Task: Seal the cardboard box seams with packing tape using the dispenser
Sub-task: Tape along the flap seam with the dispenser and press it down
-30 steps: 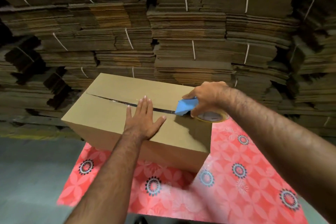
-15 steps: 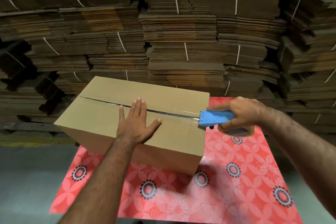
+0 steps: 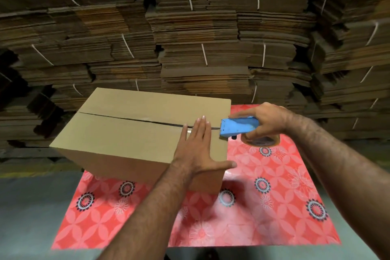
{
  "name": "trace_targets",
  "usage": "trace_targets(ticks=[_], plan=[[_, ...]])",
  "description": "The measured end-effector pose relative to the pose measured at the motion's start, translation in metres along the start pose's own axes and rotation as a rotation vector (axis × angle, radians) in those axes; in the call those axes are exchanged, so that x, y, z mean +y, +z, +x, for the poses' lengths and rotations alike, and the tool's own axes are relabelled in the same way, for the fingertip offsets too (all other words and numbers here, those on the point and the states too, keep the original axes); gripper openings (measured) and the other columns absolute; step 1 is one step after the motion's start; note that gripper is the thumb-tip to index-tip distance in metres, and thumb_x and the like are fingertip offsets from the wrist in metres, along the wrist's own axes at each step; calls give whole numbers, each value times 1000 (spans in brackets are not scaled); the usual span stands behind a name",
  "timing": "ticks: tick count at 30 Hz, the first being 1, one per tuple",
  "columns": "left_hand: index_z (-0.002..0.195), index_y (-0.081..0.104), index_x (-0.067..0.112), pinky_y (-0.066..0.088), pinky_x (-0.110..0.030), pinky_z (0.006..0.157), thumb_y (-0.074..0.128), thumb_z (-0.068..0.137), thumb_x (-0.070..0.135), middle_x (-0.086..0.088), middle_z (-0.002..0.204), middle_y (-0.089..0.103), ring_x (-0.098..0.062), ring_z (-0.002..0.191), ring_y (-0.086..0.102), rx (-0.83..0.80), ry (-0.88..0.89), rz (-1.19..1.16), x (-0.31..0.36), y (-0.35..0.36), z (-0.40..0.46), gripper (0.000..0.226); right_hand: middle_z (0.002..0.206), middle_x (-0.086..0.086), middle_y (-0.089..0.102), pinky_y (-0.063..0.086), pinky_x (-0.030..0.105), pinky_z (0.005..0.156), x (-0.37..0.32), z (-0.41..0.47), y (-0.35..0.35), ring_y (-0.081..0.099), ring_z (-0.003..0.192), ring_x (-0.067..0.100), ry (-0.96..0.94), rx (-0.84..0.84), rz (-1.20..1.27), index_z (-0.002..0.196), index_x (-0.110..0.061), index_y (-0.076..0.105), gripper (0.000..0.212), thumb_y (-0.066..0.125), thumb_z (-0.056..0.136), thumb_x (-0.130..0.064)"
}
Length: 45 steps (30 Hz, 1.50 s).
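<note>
Left hand (image 3: 197,150) flat on the box (image 3: 130,135) near its right edge; right hand (image 3: 263,121) grips the blue dispenser (image 3: 238,127) just off that edge.

A red cloth (image 3: 263,207) with flower shapes and dark circles lies on a grey floor (image 3: 31,207). Behind it, tall piles of flat cardboard (image 3: 200,38) are tied with white string.

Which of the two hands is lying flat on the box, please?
The left hand, fingers straight, palm down on the box top by the seam. The right hand instead grips the blue tape dispenser at the box's right edge.
</note>
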State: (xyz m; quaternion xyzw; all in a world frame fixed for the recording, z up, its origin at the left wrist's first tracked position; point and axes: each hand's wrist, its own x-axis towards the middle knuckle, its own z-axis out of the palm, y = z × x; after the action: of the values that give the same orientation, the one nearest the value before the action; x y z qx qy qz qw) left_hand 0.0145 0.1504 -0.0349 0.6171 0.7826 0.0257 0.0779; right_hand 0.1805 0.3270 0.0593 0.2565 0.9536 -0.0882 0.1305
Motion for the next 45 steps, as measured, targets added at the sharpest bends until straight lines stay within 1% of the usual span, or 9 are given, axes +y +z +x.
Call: trace_targets(ticks=[7, 12, 16, 23, 27, 33, 39, 43, 45], plan=[[159, -7, 9, -12, -55, 120, 21, 58, 105, -4, 166, -20, -15, 152, -20, 3, -5, 28, -1, 2, 2, 142, 110, -8, 63, 54, 31, 77, 33, -23, 9, 61, 88, 11, 38, -12, 13, 143, -62, 32, 76, 61, 73, -73], [158, -9, 9, -12, -54, 121, 24, 60, 103, -6, 165, -22, -18, 152, -20, 8, 3, 8, 0, 3, 2, 140, 103, -7, 63, 53, 33, 75, 28, -28, 19, 56, 83, 12, 83, -20, -11, 144, -59, 35, 75, 63, 75, -66], [158, -4, 4, -6, -49, 124, 36, 82, 84, -14, 166, -17, -24, 153, -15, -22, 172, 15, 8, 0, 7, 118, 93, -14, 51, 43, 29, 67, 2, -13, 14, 51, 84, 12, 134, -21, -106, 143, -59, 36, 73, 66, 78, -63], [159, 6, 8, 3, -46, 125, 17, 94, 75, -7, 168, -4, -19, 155, -4, 42, 294, 17, 9, 8, 3, 94, 116, -13, 61, 46, 32, 75, -37, -4, -16, 59, 99, 15, 322, -94, -218, 132, -63, 45, 69, 71, 68, -60], [160, 3, 14, -1, -47, 125, 6, 94, 74, 2, 168, -10, -10, 154, -9, -7, 173, 20, -53, -2, -9, 90, 100, -16, 54, 49, 29, 72, -47, 2, -21, 55, 89, 10, 390, -104, -227, 128, -64, 48, 72, 71, 60, -60], [160, 0, 21, -1, -51, 124, 2, 93, 74, 2, 167, -14, -13, 154, -8, -57, -65, 41, -160, -22, -28, 85, 103, -16, 60, 57, 36, 79, -54, 8, -21, 60, 90, 10, 465, -146, -203, 122, -69, 47, 78, 67, 47, -64], [157, 2, 1, 2, -50, 124, 0, 87, 79, -20, 166, -4, -30, 154, -4, -1, -501, 68, -203, -32, -32, 105, 117, -13, 64, 51, 29, 75, -56, -5, -20, 63, 102, 16, 410, -104, -239, 132, -68, 43, 73, 69, 65, -52], [156, 8, -6, -1, -47, 124, 4, 82, 86, -27, 164, -1, -36, 153, -3, -11, -252, 15, -123, -22, -16, 118, 100, -11, 54, 41, 29, 73, -43, -18, -8, 59, 103, 19, 385, -74, -116, 138, -61, 44, 73, 76, 73, -49], [155, 8, -7, -3, -47, 124, -2, 71, 89, -28, 163, -3, -37, 153, -5, -41, -118, -2, -73, -13, -10, 128, 109, -8, 60, 40, 29, 74, -40, -21, -3, 57, 100, 19, 366, -51, -95, 139, -58, 44, 74, 77, 74, -49]])
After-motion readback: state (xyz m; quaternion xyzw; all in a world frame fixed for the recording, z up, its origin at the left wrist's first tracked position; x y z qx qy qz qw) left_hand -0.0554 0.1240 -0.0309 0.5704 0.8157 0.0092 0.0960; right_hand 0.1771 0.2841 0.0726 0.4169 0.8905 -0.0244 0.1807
